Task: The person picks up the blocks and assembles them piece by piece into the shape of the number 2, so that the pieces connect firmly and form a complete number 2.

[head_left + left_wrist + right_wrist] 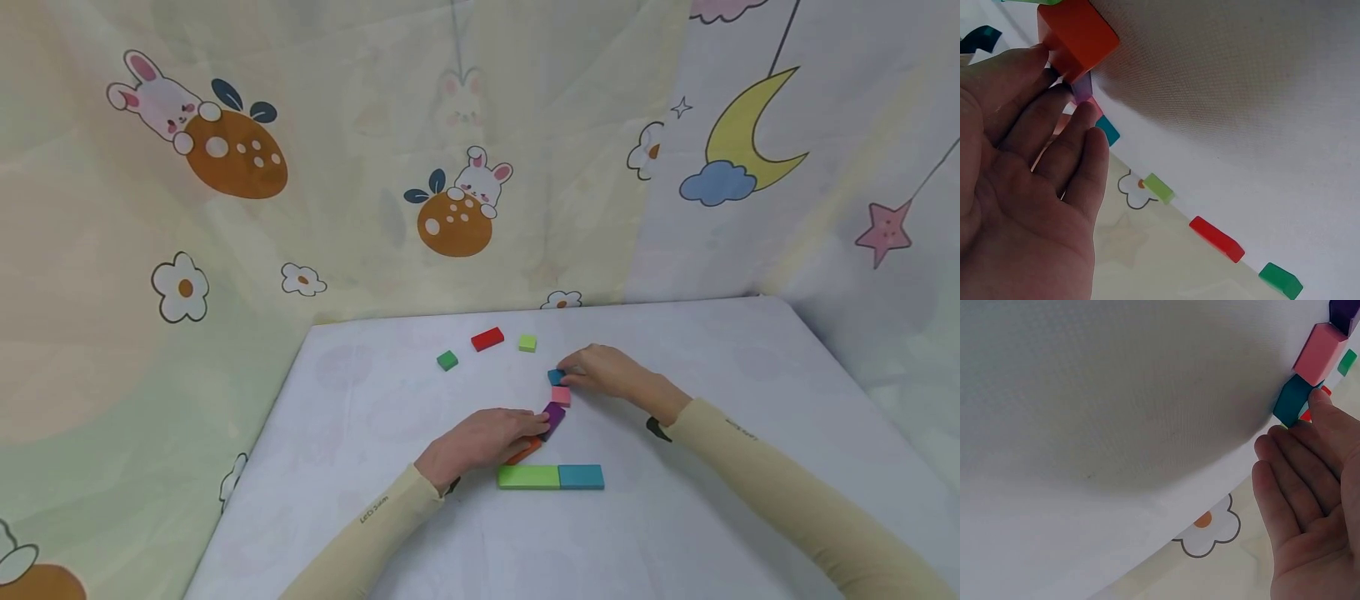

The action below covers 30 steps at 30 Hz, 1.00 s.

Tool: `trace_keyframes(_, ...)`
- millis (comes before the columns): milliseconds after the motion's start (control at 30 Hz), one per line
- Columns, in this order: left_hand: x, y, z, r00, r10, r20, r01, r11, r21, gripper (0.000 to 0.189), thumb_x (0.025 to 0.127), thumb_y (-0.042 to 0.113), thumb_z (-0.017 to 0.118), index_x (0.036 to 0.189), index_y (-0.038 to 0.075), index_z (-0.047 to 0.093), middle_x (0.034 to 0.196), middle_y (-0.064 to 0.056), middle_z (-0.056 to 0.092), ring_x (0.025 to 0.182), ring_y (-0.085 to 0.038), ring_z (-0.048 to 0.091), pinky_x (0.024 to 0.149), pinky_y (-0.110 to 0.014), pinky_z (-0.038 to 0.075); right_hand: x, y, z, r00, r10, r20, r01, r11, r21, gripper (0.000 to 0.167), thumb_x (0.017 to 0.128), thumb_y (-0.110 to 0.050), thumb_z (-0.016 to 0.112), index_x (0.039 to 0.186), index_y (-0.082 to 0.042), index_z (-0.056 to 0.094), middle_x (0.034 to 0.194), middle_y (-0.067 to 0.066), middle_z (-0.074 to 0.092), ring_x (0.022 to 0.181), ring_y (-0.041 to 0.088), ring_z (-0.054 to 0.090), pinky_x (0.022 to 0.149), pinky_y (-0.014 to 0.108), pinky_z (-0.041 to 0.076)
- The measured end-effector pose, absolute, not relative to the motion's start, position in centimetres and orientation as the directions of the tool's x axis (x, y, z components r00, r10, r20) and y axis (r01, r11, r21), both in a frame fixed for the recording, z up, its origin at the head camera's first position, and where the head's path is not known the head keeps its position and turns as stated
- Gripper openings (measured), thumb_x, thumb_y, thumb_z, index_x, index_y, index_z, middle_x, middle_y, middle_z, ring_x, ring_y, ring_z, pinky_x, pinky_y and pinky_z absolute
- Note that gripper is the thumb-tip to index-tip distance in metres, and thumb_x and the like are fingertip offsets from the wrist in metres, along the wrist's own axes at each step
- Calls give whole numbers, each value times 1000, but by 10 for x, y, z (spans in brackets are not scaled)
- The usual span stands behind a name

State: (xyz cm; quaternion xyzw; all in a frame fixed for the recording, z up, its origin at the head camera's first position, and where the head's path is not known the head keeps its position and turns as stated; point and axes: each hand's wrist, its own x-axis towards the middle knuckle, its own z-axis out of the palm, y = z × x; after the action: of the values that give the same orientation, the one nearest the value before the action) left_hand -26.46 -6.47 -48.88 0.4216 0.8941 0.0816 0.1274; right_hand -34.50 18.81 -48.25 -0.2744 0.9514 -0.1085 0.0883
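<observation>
A red block [487, 339] and green block [447, 361] lie beyond the left hand [483, 437], which partly hides an orange block [1079, 37]; its grip cannot be told. The right hand [611, 372] pinches a flat-sided blue block [555, 377] beside a pink block [561, 397] on woven white cloth [675, 525].

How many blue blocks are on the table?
2. The right hand pinches the small blue block, beside the pink block; the long blue block lies right of the long light green block. I see no more, but some may be hidden.

Looked smooth and matt on the orange block [1077, 39], finely woven on the white tablecloth [1235, 87], cloth-like on the backdrop [360, 92].
</observation>
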Motion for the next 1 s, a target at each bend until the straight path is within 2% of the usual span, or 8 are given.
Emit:
trace_keyframes(600, -264, -64, -487, -615, 771, -164, 734, 636, 239, 53, 99, 25, 64, 150, 25, 49, 148, 7, 56, 139, -12, 51, 109, -29, 48, -345, 189, -482, -808, -585, -78, -553, 797, -245, 38, 95, -30, 70, 125, -8, 71, 121, 8, 74, 117, 27, 68, 100, 44, 54)
trace_keyframes(1000, -263, -64, -485, -615, 771, -165, 733, 636, 241, 53, 99, 25, 65, 150, 24, 49, 147, 7, 57, 138, -13, 52, 109, -29, 48, -346, 189, -483, -814, -573, -93, -538, 806, -248, 39, 95, -31, 70, 126, -9, 71, 123, 8, 73, 119, 27, 67, 101, 44, 54)
